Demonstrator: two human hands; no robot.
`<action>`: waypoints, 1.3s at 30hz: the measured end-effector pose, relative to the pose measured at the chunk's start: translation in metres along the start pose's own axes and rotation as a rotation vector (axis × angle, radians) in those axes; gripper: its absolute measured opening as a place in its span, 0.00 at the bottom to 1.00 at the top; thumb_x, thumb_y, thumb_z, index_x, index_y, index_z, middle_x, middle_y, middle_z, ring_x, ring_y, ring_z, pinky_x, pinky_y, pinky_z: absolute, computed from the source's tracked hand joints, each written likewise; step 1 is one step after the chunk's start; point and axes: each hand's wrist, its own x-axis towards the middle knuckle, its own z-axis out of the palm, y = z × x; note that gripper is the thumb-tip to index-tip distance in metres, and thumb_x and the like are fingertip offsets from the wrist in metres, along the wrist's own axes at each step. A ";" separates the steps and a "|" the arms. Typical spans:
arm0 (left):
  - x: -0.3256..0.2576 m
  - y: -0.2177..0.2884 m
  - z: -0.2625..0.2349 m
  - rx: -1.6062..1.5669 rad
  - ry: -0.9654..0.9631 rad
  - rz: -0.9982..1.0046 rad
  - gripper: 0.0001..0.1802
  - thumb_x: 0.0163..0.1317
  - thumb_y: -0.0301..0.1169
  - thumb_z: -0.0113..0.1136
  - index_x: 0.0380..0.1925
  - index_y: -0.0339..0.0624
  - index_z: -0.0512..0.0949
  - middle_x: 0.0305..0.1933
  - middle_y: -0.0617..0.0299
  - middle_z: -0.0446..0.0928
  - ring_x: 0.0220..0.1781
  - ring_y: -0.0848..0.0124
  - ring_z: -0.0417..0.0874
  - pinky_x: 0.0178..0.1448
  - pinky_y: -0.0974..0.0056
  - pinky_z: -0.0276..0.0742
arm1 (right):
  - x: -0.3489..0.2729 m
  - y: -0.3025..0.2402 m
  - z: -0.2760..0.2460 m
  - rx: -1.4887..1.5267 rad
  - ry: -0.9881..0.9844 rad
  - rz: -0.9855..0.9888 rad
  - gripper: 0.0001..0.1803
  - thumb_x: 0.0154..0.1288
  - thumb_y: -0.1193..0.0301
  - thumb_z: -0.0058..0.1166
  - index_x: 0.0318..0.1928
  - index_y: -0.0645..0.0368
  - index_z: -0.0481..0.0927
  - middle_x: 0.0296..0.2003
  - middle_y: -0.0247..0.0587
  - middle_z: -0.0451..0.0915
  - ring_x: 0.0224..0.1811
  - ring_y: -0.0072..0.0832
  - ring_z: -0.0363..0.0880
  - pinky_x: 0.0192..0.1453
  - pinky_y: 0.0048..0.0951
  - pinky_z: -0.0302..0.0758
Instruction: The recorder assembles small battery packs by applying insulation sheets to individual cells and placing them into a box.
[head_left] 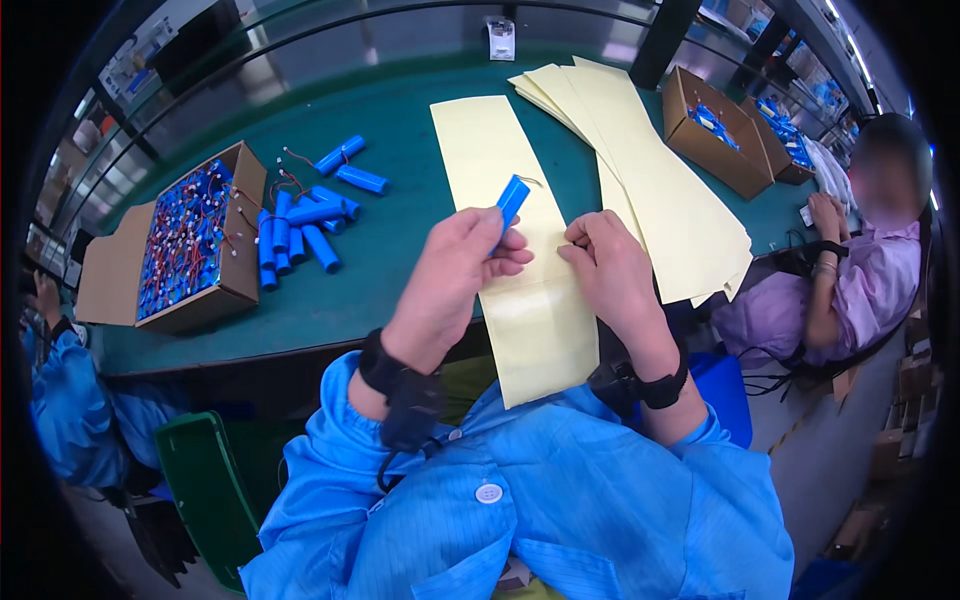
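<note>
My left hand [452, 268] grips a blue cylindrical battery pack [513, 198] between thumb and fingers, with its upper end tilted up and a short thin wire sticking out. Beneath both hands lies a long pale-yellow sheet [475, 135], creased across its near part and hanging over the table's front edge. My right hand [618, 282] is over the right side of that sheet, thumb and forefinger pinched together. Whatever may be between those fingertips is too small to make out.
Loose blue battery packs [320, 245] lie left on the green table [390, 235], beside a cardboard box [245, 185] of wired packs. Stacked yellow sheets [650, 180] lie right. Another open box [715, 160] stands behind them. A person in pink [880, 270] sits at the far right.
</note>
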 end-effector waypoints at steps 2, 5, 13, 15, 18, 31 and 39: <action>0.014 -0.013 0.003 0.041 0.023 0.013 0.16 0.69 0.36 0.46 0.43 0.32 0.70 0.36 0.58 0.75 0.37 0.72 0.79 0.44 0.71 0.75 | 0.003 0.000 -0.001 -0.028 -0.016 -0.001 0.07 0.56 0.72 0.56 0.33 0.59 0.73 0.33 0.41 0.74 0.34 0.39 0.77 0.36 0.35 0.73; 0.022 -0.025 0.006 0.214 0.096 0.036 0.15 0.70 0.37 0.43 0.40 0.33 0.68 0.37 0.54 0.76 0.39 0.70 0.80 0.45 0.70 0.76 | 0.008 0.001 -0.002 -0.031 -0.064 0.031 0.06 0.56 0.72 0.55 0.32 0.59 0.73 0.32 0.42 0.74 0.34 0.39 0.77 0.37 0.36 0.73; 0.020 -0.024 0.010 0.356 0.128 0.111 0.14 0.71 0.35 0.41 0.39 0.32 0.67 0.38 0.52 0.77 0.40 0.69 0.82 0.44 0.71 0.76 | 0.010 0.000 -0.004 0.041 -0.114 0.095 0.04 0.56 0.75 0.53 0.32 0.60 0.72 0.32 0.43 0.75 0.35 0.40 0.76 0.38 0.37 0.72; 0.022 -0.029 0.009 0.387 0.133 0.134 0.14 0.71 0.35 0.41 0.39 0.32 0.67 0.38 0.52 0.77 0.40 0.70 0.82 0.44 0.71 0.77 | 0.002 0.000 0.002 -0.025 0.031 -0.058 0.06 0.55 0.78 0.52 0.33 0.60 0.71 0.33 0.43 0.74 0.38 0.39 0.75 0.39 0.38 0.71; 0.021 -0.029 0.010 0.435 0.145 0.157 0.14 0.71 0.35 0.41 0.39 0.32 0.67 0.38 0.52 0.77 0.39 0.70 0.82 0.43 0.71 0.77 | -0.003 0.011 0.006 -0.112 0.260 -0.466 0.08 0.52 0.82 0.51 0.33 0.61 0.69 0.34 0.43 0.72 0.39 0.41 0.72 0.41 0.36 0.70; -0.006 -0.002 0.016 -0.123 -0.043 -0.033 0.20 0.71 0.42 0.38 0.43 0.33 0.67 0.36 0.52 0.76 0.39 0.63 0.83 0.44 0.68 0.79 | -0.003 -0.022 -0.010 1.160 0.055 0.043 0.05 0.64 0.77 0.50 0.39 0.62 0.69 0.35 0.33 0.72 0.38 0.15 0.70 0.45 0.17 0.68; -0.018 0.001 0.024 -0.172 -0.093 -0.025 0.21 0.72 0.42 0.36 0.47 0.33 0.67 0.42 0.49 0.76 0.42 0.62 0.82 0.47 0.67 0.79 | 0.003 -0.035 -0.004 1.164 -0.010 0.108 0.05 0.64 0.75 0.52 0.36 0.62 0.70 0.28 0.30 0.72 0.26 0.10 0.67 0.30 0.12 0.67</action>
